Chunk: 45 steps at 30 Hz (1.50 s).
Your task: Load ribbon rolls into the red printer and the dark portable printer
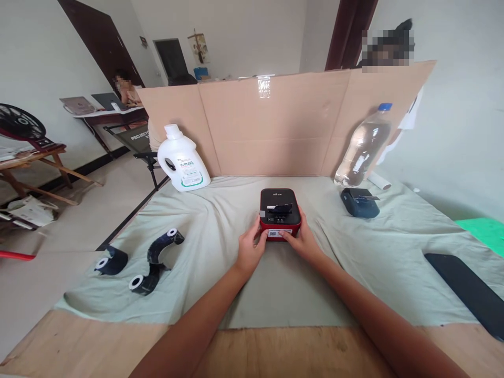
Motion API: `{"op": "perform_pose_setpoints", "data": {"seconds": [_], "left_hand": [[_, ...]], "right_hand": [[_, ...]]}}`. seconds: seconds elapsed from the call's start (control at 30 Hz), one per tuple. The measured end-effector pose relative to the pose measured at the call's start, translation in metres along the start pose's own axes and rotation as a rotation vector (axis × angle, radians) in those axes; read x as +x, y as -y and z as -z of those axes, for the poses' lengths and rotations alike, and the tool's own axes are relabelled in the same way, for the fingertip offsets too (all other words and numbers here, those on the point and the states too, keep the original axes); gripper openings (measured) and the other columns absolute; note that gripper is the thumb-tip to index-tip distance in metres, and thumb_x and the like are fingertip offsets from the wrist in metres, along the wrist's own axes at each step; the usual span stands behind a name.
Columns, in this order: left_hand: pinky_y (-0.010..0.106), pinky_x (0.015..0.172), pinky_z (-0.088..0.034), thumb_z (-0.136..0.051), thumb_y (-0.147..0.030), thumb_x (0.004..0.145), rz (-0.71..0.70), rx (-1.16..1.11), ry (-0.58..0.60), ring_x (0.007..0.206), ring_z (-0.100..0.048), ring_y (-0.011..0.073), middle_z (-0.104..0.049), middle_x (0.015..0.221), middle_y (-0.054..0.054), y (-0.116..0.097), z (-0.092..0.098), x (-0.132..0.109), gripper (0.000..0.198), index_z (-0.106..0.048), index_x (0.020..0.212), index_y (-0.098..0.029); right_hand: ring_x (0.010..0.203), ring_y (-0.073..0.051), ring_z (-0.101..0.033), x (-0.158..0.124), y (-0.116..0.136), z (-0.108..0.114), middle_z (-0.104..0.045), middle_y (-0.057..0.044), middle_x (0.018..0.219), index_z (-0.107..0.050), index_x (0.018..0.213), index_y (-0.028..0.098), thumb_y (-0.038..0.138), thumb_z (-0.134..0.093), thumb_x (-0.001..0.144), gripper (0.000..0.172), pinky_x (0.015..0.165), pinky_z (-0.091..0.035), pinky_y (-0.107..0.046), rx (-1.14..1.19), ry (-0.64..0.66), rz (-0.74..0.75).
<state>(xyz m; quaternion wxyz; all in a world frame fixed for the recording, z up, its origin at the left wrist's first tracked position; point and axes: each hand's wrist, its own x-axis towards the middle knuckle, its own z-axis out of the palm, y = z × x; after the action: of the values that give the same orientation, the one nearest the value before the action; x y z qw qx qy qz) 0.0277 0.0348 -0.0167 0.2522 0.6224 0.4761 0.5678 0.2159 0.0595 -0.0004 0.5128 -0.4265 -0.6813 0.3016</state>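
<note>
A small black and red label printer rests on the pale green cloth in front of me, a white sticker on its near side. My left hand grips its left side near the front corner. On the opposite side, my right hand holds it, with the thumb against the sticker. A dark strip sticks up from the slot in the printer's top. My fingers behind its sides are partly hidden.
Several black rolls with white cores lie left. A white jug and a water-filled bottle stand before the cardboard screen. A dark device and a black phone lie right. Other people are behind.
</note>
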Motion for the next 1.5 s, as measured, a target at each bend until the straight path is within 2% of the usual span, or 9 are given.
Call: {"op": "perform_pose_setpoints", "data": {"seconds": [0.23,0.33,0.53,0.8,1.03,1.23,1.33,1.5], "left_hand": [[0.036,0.100,-0.060,-0.060,-0.037,0.093,0.032,-0.030,-0.042,0.119,-0.067,0.0250,-0.064,0.138,0.008,-0.002,-0.002,-0.001,0.053,-0.056,0.143,-0.018],[0.035,0.100,-0.061,-0.061,-0.034,0.092,0.032,-0.032,-0.049,0.124,-0.064,0.0246,-0.066,0.137,0.007,-0.006,-0.002,-0.001,0.053,-0.057,0.142,-0.019],[0.035,0.098,-0.062,-0.061,-0.032,0.090,0.044,-0.026,-0.047,0.122,-0.065,0.0235,-0.067,0.134,0.008,-0.010,-0.001,0.000,0.050,-0.057,0.139,-0.020],[0.032,0.090,-0.063,-0.059,-0.028,0.090,-0.045,0.031,-0.046,0.126,-0.060,0.0235,-0.059,0.138,0.012,-0.012,0.001,0.003,0.050,-0.053,0.139,-0.022],[0.034,0.093,-0.060,-0.058,-0.024,0.090,-0.128,0.122,-0.046,0.125,-0.057,0.0239,-0.056,0.135,0.013,-0.011,0.002,0.004,0.050,-0.052,0.139,-0.021],[0.033,0.094,-0.058,-0.058,-0.023,0.089,-0.132,0.154,-0.027,0.128,-0.055,0.0242,-0.054,0.139,0.013,-0.012,0.003,0.005,0.052,-0.050,0.141,-0.020],[0.037,0.101,-0.055,-0.057,-0.022,0.089,-0.154,0.177,-0.007,0.133,-0.052,0.0251,-0.052,0.145,0.012,-0.013,0.005,0.005,0.052,-0.051,0.141,-0.021],[0.041,0.106,-0.052,-0.055,-0.021,0.091,-0.164,0.212,-0.010,0.131,-0.055,0.0245,-0.055,0.145,0.009,-0.014,0.006,0.005,0.043,-0.057,0.133,-0.022]], "right_hand": [[0.155,-0.030,-0.022,-0.006,-0.008,-0.007,-0.022,-0.014,0.166,-0.012,0.160,0.024,0.043,-0.073,0.083,0.100,0.127,-0.021,-0.054,-0.031,-0.026,0.027],[0.155,-0.030,-0.020,-0.006,-0.011,-0.005,-0.018,-0.013,0.168,-0.011,0.161,0.025,0.042,-0.075,0.082,0.103,0.127,-0.019,-0.056,-0.045,-0.032,0.025],[0.152,-0.030,-0.028,-0.007,-0.011,-0.006,-0.028,-0.013,0.164,-0.011,0.161,0.027,0.043,-0.076,0.081,0.105,0.125,-0.023,-0.057,-0.029,-0.035,-0.013],[0.147,-0.032,-0.037,-0.007,-0.010,-0.006,-0.037,-0.015,0.159,-0.014,0.161,0.026,0.044,-0.078,0.080,0.105,0.123,-0.027,-0.058,-0.009,-0.046,-0.016],[0.149,-0.030,-0.034,-0.006,-0.006,-0.006,-0.033,-0.013,0.162,-0.015,0.161,0.025,0.043,-0.077,0.079,0.104,0.125,-0.026,-0.055,-0.018,-0.057,-0.001],[0.147,-0.032,-0.038,-0.006,-0.003,-0.005,-0.040,-0.013,0.157,-0.016,0.161,0.025,0.044,-0.080,0.077,0.107,0.123,-0.028,-0.056,-0.026,-0.060,-0.033],[0.145,-0.032,-0.040,-0.006,-0.003,-0.005,-0.041,-0.013,0.156,-0.018,0.160,0.026,0.044,-0.080,0.076,0.106,0.122,-0.029,-0.056,-0.021,-0.069,-0.022],[0.136,-0.033,-0.050,-0.005,-0.006,-0.003,-0.047,-0.014,0.151,-0.031,0.153,0.026,0.042,-0.083,0.073,0.097,0.115,-0.041,-0.055,-0.017,-0.075,-0.052]]}}
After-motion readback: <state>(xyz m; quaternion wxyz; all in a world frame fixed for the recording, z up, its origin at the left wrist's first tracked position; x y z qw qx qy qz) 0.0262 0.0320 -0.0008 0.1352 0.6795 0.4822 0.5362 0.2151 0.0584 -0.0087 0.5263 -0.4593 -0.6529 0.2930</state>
